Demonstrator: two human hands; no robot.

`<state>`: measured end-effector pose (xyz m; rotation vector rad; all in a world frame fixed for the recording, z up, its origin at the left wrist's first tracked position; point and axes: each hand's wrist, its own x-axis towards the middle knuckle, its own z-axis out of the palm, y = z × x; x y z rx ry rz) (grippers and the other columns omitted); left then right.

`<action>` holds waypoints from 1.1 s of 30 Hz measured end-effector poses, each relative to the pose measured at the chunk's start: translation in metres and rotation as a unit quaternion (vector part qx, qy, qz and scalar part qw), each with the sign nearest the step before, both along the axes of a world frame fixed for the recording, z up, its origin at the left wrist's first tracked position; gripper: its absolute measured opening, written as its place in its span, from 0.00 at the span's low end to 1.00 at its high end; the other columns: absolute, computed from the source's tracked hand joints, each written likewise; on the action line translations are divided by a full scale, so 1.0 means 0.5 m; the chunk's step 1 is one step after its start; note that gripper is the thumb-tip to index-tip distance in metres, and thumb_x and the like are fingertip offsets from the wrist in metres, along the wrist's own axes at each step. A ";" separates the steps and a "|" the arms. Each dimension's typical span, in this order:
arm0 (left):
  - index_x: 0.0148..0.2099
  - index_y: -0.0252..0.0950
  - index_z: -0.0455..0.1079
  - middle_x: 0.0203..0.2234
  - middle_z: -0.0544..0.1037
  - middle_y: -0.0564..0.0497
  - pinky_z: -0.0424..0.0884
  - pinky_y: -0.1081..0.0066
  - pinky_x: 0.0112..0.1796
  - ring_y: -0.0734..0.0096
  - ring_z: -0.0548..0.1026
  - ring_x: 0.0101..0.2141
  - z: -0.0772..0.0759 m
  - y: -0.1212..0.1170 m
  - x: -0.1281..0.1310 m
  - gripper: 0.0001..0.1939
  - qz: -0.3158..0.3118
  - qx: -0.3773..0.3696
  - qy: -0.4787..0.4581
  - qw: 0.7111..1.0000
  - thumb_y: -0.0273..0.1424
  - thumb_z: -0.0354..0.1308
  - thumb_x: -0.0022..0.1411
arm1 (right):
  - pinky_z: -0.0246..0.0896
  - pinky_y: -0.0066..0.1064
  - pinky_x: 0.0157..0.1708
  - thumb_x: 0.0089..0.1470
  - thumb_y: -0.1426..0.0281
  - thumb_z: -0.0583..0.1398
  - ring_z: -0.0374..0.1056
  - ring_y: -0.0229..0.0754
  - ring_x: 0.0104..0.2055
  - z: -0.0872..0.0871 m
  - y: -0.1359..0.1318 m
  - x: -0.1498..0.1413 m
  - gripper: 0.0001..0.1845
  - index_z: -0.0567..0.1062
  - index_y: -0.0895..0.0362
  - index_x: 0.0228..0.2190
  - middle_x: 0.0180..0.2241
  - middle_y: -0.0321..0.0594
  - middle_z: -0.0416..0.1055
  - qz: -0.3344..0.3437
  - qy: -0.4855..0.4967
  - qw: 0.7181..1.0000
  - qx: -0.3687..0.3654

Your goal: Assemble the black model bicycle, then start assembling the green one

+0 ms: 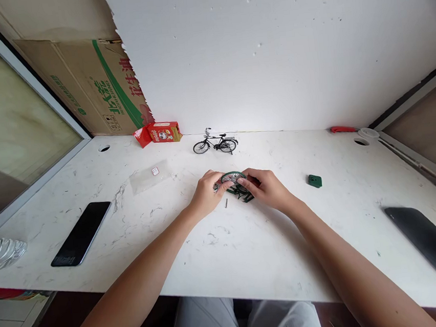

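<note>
Between both hands, just over the table, is a green model bicycle [233, 175] with a spoked wheel facing up. My left hand [210, 187] grips its left side, thumb on the wheel. From the right, my right hand [262, 184] pinches the wheel's edge and the dark frame behind it; its fingertips are partly hidden. Below the model, a small thin metal pin [226, 203] lies on the table. Beyond the hands stands a complete black model bicycle [215, 143], upright. A small dark green piece [315, 180] rests on the table to the right.
A clear plastic bag [144, 180] and a black phone [81, 234] lie on the left, with a clear ribbed plastic object [1, 251] at the edge. A red box [164, 132] stands at the back. On the right are a black device [434, 243] and a red item [343, 129].
</note>
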<state>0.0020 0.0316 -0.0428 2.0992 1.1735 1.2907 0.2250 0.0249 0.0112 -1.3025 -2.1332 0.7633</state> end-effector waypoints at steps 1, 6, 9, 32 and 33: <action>0.42 0.38 0.75 0.34 0.77 0.48 0.73 0.65 0.41 0.64 0.74 0.38 0.001 0.000 -0.002 0.07 0.005 -0.002 -0.002 1.000 0.36 0.63 0.71 | 0.53 0.32 0.29 0.69 0.46 0.52 0.57 0.40 0.25 0.000 0.002 0.002 0.25 0.74 0.52 0.37 0.23 0.34 0.65 -0.006 -0.002 1.000 0.010; 0.41 0.38 0.72 0.35 0.75 0.49 0.72 0.66 0.41 0.65 0.72 0.37 0.011 0.008 -0.018 0.07 0.038 0.020 -0.001 0.999 0.36 0.61 0.72 | 0.55 0.34 0.32 0.72 0.51 0.47 0.67 0.44 0.28 0.003 0.021 0.025 0.25 0.76 0.53 0.46 0.27 0.40 0.75 -0.106 -0.083 0.990 0.043; 0.39 0.38 0.70 0.35 0.72 0.49 0.70 0.65 0.41 0.66 0.70 0.36 0.014 0.018 -0.028 0.07 0.065 0.046 0.002 0.997 0.34 0.60 0.71 | 0.55 0.36 0.33 0.72 0.50 0.49 0.72 0.50 0.33 0.001 0.033 0.040 0.25 0.75 0.54 0.51 0.34 0.46 0.80 -0.166 -0.177 0.970 0.008; 0.34 0.41 0.62 0.32 0.73 0.49 0.69 0.61 0.43 0.59 0.72 0.39 0.001 0.033 -0.041 0.09 0.126 0.031 0.036 0.991 0.28 0.59 0.66 | 0.58 0.33 0.28 0.58 0.52 0.63 0.66 0.41 0.26 -0.060 0.064 0.053 0.19 0.77 0.55 0.30 0.26 0.40 0.77 -0.185 -0.027 0.976 -0.115; 0.35 0.41 0.63 0.32 0.74 0.49 0.69 0.61 0.43 0.59 0.72 0.39 0.002 0.031 -0.040 0.08 0.126 0.028 0.032 0.991 0.28 0.59 0.66 | 0.59 0.33 0.28 0.58 0.52 0.63 0.67 0.41 0.27 -0.059 0.064 0.055 0.19 0.77 0.55 0.30 0.26 0.40 0.77 -0.183 -0.024 0.976 -0.119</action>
